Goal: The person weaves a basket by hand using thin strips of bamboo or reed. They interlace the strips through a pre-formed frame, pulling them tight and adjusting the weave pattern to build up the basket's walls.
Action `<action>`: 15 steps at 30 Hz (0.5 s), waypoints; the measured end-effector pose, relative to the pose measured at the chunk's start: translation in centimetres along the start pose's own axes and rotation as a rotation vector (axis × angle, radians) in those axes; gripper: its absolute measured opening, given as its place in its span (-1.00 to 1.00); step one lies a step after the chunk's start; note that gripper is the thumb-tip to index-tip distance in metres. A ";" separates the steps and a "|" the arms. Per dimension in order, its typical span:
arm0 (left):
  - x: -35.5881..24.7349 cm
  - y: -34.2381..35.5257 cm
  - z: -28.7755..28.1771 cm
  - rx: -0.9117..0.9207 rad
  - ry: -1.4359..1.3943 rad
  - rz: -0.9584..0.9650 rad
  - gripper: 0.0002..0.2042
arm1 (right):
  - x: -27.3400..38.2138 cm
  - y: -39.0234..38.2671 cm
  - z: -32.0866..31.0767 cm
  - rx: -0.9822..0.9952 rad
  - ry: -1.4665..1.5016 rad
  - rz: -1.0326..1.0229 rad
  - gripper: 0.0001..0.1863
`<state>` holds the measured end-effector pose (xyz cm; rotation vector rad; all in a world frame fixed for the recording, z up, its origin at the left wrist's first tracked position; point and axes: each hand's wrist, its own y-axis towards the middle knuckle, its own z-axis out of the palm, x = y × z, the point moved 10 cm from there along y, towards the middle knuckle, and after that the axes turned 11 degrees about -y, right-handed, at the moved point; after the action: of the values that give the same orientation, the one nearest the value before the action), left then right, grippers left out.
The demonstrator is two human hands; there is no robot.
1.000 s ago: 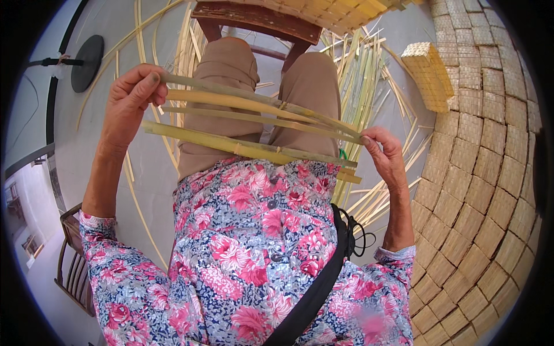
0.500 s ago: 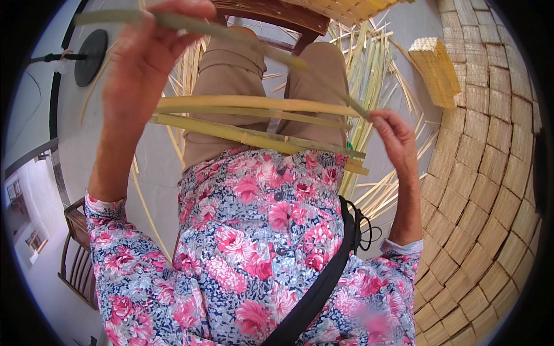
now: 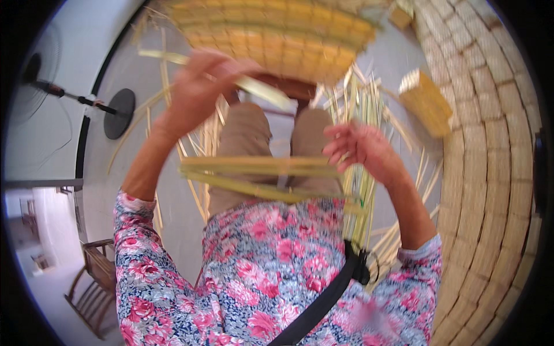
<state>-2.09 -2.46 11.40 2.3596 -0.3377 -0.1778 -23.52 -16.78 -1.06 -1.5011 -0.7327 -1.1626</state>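
- The pale strip (image 3: 265,92) is in the air before the knees, below the near edge of the woven panel's middle, sloping down from left to right; blur hides its finer detail.
- The left hand (image 3: 205,78) is clamped on that strip partway along, with a length showing on each side – probably a grip that balances it, though blur hides how the fingers close.
- The right hand (image 3: 363,150) is lower, over the right knee's outer side, its fingers apart and nothing visible between them; it looks free of the strip.
- More strips (image 3: 259,166) lie across both thighs of the brown trousers (image 3: 245,130), just before the waist; the lap likely serves as a shelf, putting them within easy reach of either hand.
- Beyond the knees, the woven panel (image 3: 277,40) spreads above a reddish wooden stool (image 3: 303,90), which seems to support it – a raised place facing the seated person.
- Green and pale lengths (image 3: 360,115) lie on the floor at the right, near enough to pick up.
- Farther right are a yellow woven block (image 3: 430,106) and rows of woven pieces (image 3: 473,190), apart from the hands.
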 end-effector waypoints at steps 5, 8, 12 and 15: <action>-5.9 3.5 3.6 0.016 0.019 0.263 -0.68 | 3.5 -1.0 2.7 0.075 -0.230 -0.031 -0.64; -6.7 4.0 2.5 -0.020 0.079 0.277 -0.66 | 4.0 -1.9 2.4 -0.009 -0.240 -0.043 -0.71; -7.5 4.0 1.9 -0.095 0.122 0.282 -0.62 | 5.5 -1.7 -0.2 -0.331 -0.272 -0.222 -0.75; -8.5 4.1 2.4 -0.079 0.124 0.297 -0.60 | 6.2 -0.6 1.6 -0.251 -0.239 -0.195 -0.75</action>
<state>-11.56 -4.45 12.79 2.1999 -0.6026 0.0935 -21.52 -15.91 5.02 -1.8331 -0.9382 -1.2700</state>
